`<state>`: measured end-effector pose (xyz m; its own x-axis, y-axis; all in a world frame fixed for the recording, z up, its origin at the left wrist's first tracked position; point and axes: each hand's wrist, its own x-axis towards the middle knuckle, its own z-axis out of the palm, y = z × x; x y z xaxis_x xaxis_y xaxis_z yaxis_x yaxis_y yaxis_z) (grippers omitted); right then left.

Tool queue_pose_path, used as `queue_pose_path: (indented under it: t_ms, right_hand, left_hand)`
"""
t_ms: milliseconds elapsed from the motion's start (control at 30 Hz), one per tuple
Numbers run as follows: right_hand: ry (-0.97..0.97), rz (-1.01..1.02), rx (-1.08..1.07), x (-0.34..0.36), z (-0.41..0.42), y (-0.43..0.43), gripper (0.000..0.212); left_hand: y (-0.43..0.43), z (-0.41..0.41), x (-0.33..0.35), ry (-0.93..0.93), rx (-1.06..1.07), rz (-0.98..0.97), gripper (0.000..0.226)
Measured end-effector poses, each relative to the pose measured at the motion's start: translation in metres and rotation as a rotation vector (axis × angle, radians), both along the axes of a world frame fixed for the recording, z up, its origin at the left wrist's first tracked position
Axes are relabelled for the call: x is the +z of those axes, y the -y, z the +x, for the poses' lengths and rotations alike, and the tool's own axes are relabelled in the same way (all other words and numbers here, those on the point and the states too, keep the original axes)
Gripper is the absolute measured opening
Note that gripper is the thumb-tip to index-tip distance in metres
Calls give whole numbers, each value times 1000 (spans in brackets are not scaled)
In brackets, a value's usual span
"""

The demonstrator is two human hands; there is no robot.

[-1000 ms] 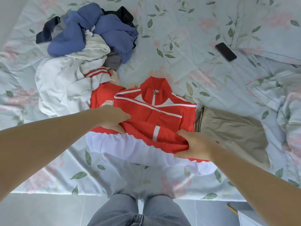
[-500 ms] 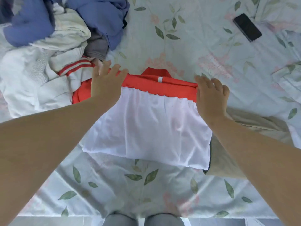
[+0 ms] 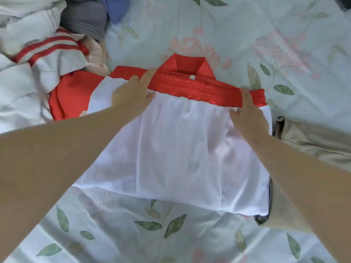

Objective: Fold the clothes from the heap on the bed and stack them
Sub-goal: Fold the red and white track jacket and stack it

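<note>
A red jacket [image 3: 182, 149] lies in front of me on the bed, folded so that its white mesh lining faces up, with the red hem band across the top and the red collar beyond it. My left hand [image 3: 133, 95] lies flat on the upper left corner, fingers straight along the red band. On the upper right corner my right hand [image 3: 248, 114] presses flat. The heap of unfolded clothes [image 3: 38, 59] sits at the upper left, white, red-striped, grey and blue. A folded khaki garment [image 3: 311, 147] lies to the right, touching the jacket.
The floral sheet [image 3: 247, 35] shows beyond the jacket and in front of it. A dark object [image 3: 346, 3] is cut off at the top right corner. A red sleeve [image 3: 70, 97] sticks out left of the jacket, next to the heap.
The jacket's lower half was folded up over its front, so the white lining now faces up. Both hands have gone from gripping the hem to pressing flat near the red band. The view has moved closer.
</note>
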<state>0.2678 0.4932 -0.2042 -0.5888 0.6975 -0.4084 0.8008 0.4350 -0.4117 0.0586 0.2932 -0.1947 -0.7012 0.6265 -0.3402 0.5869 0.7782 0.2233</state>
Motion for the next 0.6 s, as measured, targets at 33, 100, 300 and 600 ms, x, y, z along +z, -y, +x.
queue_pose_path:
  t_ms: [33,100,300,600]
  right_hand:
    - [-18,-23,-31,-4,-4,-7,63]
    - [-37,-65,-74,-11,-8,-19,58]
    - [-45,5,2,-12,-2,-26,14]
    - [-303,110,-111,13,-40,-30,53]
  left_hand:
    - [-6,-9,-2,37,27,-4,67]
    - [-14,-24,-1,94,35,-39,66]
    - [-17,-51,9,260,100,129,15]
    - [-44,-57,19,14,128,252,40]
